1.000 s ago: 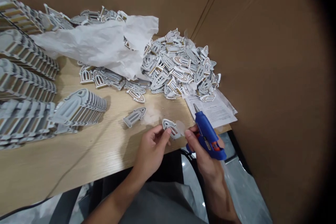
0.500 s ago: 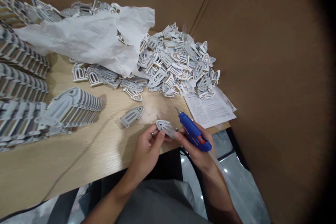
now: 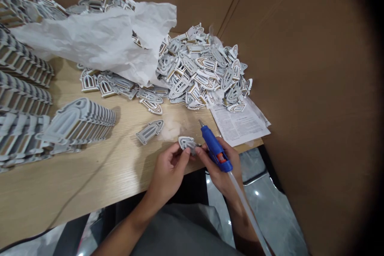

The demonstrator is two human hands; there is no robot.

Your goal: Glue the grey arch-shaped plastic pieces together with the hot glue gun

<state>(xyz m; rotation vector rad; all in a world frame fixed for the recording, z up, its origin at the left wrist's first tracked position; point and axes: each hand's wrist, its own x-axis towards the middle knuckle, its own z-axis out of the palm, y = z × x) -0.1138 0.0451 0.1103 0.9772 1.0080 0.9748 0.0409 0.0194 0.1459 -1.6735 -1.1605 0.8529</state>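
My left hand (image 3: 169,168) pinches a small grey arched piece (image 3: 186,143) between thumb and fingers, above the table's front edge. My right hand (image 3: 223,168) is wrapped round a blue glue gun (image 3: 214,146), whose metal nozzle points up and to the left; a pale glue stick (image 3: 247,212) trails from its back end. The right thumb and fingertips also touch the right end of the small piece. Another grey arched piece (image 3: 150,131) lies flat on the table, up and left of my hands.
A heap of white and grey arched pieces (image 3: 201,72) fills the back, partly under crumpled white paper (image 3: 90,40). Stacked pieces (image 3: 81,122) stand at the left of the wooden table (image 3: 90,176). A printed sheet (image 3: 240,126) lies at right, beside a brown panel (image 3: 309,88).
The glue gun has turned more upright and shifted slightly left, so its glue stick shows more. My right thumb has moved left along the small piece.
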